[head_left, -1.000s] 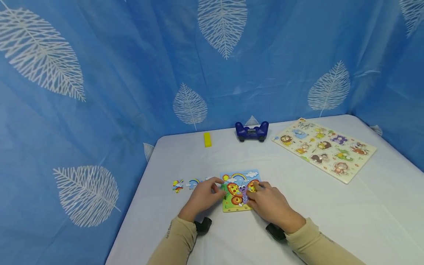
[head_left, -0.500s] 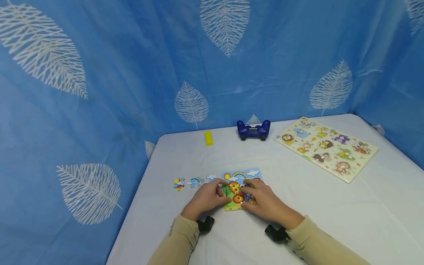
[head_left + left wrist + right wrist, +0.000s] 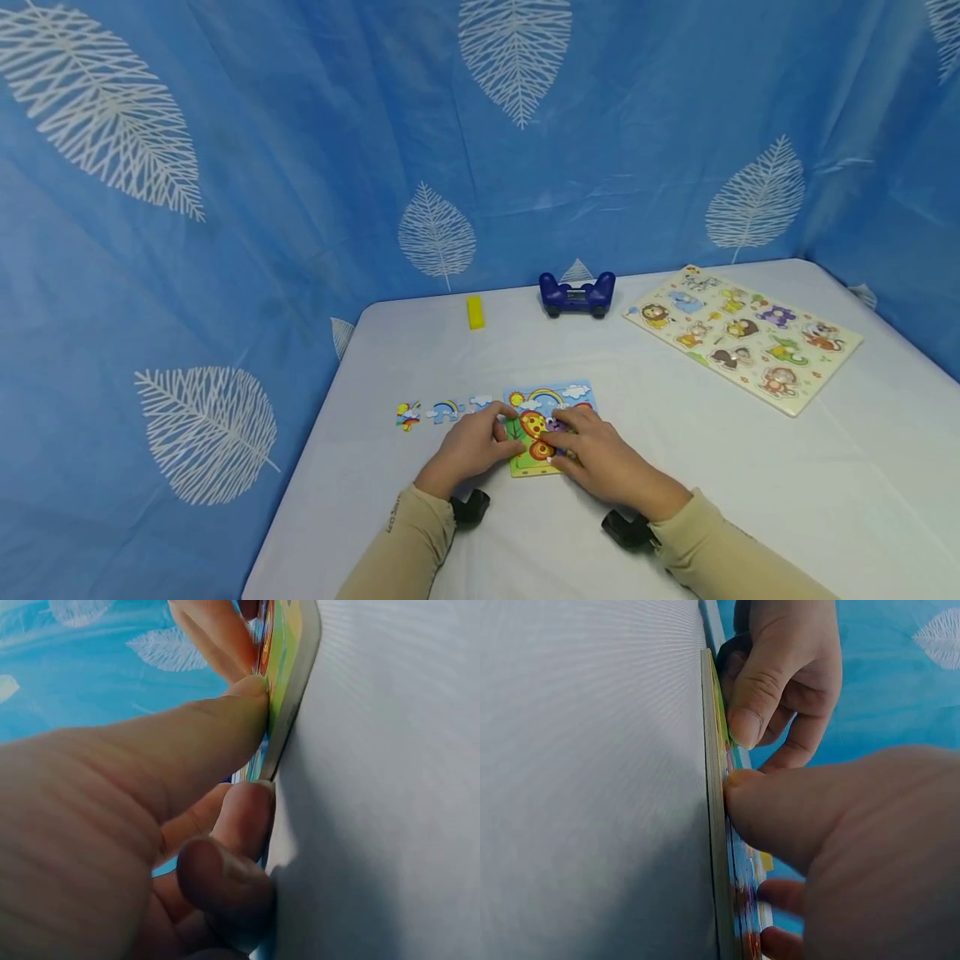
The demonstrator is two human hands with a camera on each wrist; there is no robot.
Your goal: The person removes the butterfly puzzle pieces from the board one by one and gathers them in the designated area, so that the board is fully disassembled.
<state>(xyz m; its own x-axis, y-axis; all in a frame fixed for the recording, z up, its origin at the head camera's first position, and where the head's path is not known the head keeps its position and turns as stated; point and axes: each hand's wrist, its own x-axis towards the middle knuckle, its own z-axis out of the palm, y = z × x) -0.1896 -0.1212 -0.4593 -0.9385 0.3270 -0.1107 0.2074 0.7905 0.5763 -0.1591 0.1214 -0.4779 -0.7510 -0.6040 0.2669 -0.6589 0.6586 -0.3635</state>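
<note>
A thin, roughly square puzzle board (image 3: 533,423) with pale edges, printed with a red-and-yellow butterfly, green ground, blue sky, sun and rainbow, lies flat below the frame's centre, its lower right part hidden from the head view.

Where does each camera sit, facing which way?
Head: on the head, facing forward and down at the butterfly puzzle; left hand, right hand, sleeves show.
Left wrist: on that wrist, facing the puzzle edge-on; left hand large, right hand beyond.
Right wrist: likewise; right hand large, left hand beyond.
Both wrist views share the puzzle.
</note>
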